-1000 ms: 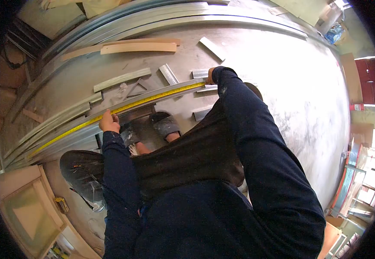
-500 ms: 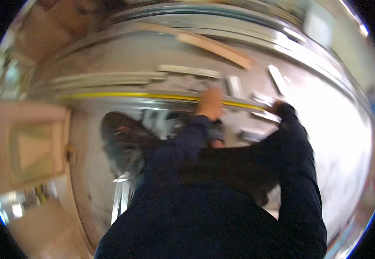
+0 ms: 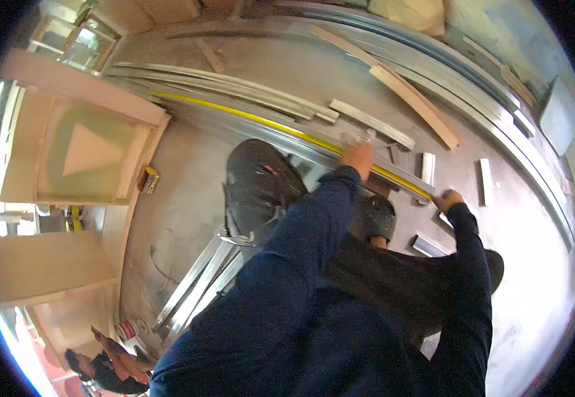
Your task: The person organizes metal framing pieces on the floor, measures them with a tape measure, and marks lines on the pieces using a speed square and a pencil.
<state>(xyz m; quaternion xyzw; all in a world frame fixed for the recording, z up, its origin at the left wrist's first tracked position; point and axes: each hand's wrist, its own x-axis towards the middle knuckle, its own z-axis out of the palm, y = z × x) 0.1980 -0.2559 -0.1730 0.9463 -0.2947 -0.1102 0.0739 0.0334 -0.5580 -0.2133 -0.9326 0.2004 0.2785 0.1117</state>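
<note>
A yellow tape measure blade point(image 3: 261, 122) runs stretched along a long grey metal profile point(image 3: 287, 147), slanting down from upper left to right. My left hand point(image 3: 358, 160) is closed over the profile and the blade, its fingertips blurred on the far side. At the right end, my right hand point(image 3: 449, 200) is closed around the end of the tape measure, beside the profile's end. Whether the tape case is inside that hand is hidden. Short metal offcuts point(image 3: 428, 168) lie on the floor around my hands, and another short piece point(image 3: 373, 124) lies beyond the left one.
Long metal profiles point(image 3: 234, 83) lie beyond the tape, with wooden strips point(image 3: 413, 102) farther back. Bright metal lengths point(image 3: 201, 278) lie beside my leg. A wooden cabinet frame point(image 3: 102, 149) stands at left, with a small yellow box point(image 3: 148, 180) nearby. Another person point(image 3: 109, 364) is at lower left.
My view has turned, so the tape and profile slant down to the right instead of lying nearly level. Both hands appear farther right and stay at the tape. The other person has come into view.
</note>
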